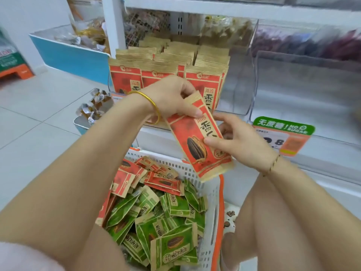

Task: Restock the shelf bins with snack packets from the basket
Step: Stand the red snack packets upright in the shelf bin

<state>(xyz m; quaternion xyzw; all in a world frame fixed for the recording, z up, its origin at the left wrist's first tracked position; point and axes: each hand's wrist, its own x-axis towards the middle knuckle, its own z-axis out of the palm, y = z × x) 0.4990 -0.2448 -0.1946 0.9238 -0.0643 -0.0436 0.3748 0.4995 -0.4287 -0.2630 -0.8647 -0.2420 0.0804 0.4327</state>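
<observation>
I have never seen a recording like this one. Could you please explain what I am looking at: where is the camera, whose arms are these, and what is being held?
There is no machine here. A person wears one camera on the head. It looks forward and down, so you see that person's own two bare arms. The left hand, with a gold bangle at the wrist, pinches the upper end of a red snack packet. The right hand holds the same packet near its middle. Behind the hands, a clear shelf bin holds standing red packets of the same kind. Below, a white basket with an orange handle holds loose red packets and many green packets. This fits restocking: the held packet seems to be on its way to the bin.
</observation>
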